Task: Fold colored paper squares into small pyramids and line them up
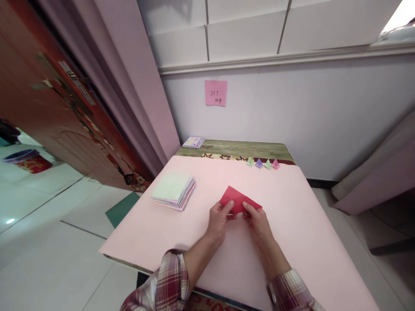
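A sheet of red paper point(234, 198), folded with a crease across it, is held a little above the pink-covered table. My left hand point(221, 218) pinches its left part, thumb on top and fingers beneath. On the right part, my right hand point(256, 218) grips the paper in the same way, closed with the thumb over it. Both hands are close together, and the fingers under the paper are partly hidden. To the left of my hands lies a stack of coloured paper sheets point(173, 190), pale green on top.
Several small folded paper pieces point(258, 163) stand in a row at the table's far edge. A small pack point(193, 142) rests at the back left corner. A pink note point(215, 93) is on the wall, and a dark green sheet point(121, 209) lies by the table's left edge.
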`<state>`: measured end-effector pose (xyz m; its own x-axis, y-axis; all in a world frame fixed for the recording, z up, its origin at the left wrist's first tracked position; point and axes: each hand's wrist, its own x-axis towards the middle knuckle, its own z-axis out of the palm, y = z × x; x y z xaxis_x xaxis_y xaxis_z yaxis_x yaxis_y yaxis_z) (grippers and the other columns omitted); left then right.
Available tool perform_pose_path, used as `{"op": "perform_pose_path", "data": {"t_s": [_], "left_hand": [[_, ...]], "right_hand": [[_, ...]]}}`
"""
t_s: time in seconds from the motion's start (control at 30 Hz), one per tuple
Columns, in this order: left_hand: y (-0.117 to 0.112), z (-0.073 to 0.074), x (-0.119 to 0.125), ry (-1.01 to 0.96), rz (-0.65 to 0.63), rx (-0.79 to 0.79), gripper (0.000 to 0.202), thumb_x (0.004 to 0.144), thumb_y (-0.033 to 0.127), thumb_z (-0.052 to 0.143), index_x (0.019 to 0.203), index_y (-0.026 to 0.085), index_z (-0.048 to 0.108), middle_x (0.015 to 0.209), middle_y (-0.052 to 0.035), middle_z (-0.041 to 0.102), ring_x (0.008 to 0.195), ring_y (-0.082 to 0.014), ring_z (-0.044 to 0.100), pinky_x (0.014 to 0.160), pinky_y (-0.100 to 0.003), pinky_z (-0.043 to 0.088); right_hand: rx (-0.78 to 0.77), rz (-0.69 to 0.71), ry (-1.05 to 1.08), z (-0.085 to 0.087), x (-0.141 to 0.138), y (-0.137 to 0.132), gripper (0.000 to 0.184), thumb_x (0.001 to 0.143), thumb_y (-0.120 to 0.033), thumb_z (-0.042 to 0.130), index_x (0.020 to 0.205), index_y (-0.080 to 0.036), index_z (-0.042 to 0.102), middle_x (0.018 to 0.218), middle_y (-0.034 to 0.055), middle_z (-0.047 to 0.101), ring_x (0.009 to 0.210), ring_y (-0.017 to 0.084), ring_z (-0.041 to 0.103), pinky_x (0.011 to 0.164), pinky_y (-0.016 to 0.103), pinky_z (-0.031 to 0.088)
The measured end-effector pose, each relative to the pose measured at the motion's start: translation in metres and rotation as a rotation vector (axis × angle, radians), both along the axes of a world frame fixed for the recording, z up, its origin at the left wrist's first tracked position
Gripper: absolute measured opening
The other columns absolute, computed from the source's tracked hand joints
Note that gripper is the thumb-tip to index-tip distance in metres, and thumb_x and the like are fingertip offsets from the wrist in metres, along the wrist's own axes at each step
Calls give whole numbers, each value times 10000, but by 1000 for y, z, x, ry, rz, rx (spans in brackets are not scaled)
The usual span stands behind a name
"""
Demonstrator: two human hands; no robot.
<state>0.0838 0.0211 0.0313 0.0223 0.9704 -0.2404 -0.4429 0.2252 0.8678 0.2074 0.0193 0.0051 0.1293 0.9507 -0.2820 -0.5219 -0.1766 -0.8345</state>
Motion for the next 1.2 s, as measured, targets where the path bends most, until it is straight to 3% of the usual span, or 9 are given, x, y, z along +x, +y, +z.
{"op": "perform_pose_path", "data": {"t_s": [0.2,0.33,0.53,0.83,1.0,1.1,1.2], "left_hand": [[8,7,-17,53,28,22,321,651,399,783,800,134,682,781,-64,686,681,-152,621,580,-237,501],[4,4,-18,77,10,-18,351,645,361,792,880,131,670,788,-70,689,661,-149,617,554,-243,504],[0,6,-17,-60,-82,-16,387,648,330,806,939,121,660,863,-85,691,665,-138,621,604,-270,527],[-1,10,-19,-87,-194,71,296,660,268,796,905,132,698,873,-75,703,739,-157,636,656,-265,513],[0,12,-19,-90,-236,153,257,716,245,753,931,121,690,894,-92,700,796,-179,640,767,-322,516],[3,7,-19,-32,-188,182,337,719,275,754,1013,140,660,978,-106,688,839,-194,642,776,-340,521],[4,-3,-18,71,-53,162,436,672,303,791,1049,164,623,1065,-107,651,851,-183,633,722,-310,535]], "right_hand": [[40,8,0,3,6,1,213,690,-354,759,742,-164,677,727,34,688,679,176,612,593,272,492],[28,-36,59,2,4,0,274,678,-361,777,849,-176,669,821,40,718,722,187,646,638,292,522],[26,-58,59,-1,5,0,323,673,-377,792,890,-177,660,868,47,727,761,189,665,620,276,534],[-47,91,157,3,2,0,297,661,-364,807,860,-195,664,702,-16,688,548,104,591,459,191,445],[-49,151,161,7,1,-2,292,656,-384,812,779,-169,658,589,-28,604,467,74,492,404,173,389],[-30,181,167,6,0,-3,292,669,-397,803,798,-170,673,594,-27,604,480,72,482,426,173,387],[-18,192,129,3,0,-3,328,681,-412,790,877,-168,695,715,15,672,557,95,531,468,186,407]]}}
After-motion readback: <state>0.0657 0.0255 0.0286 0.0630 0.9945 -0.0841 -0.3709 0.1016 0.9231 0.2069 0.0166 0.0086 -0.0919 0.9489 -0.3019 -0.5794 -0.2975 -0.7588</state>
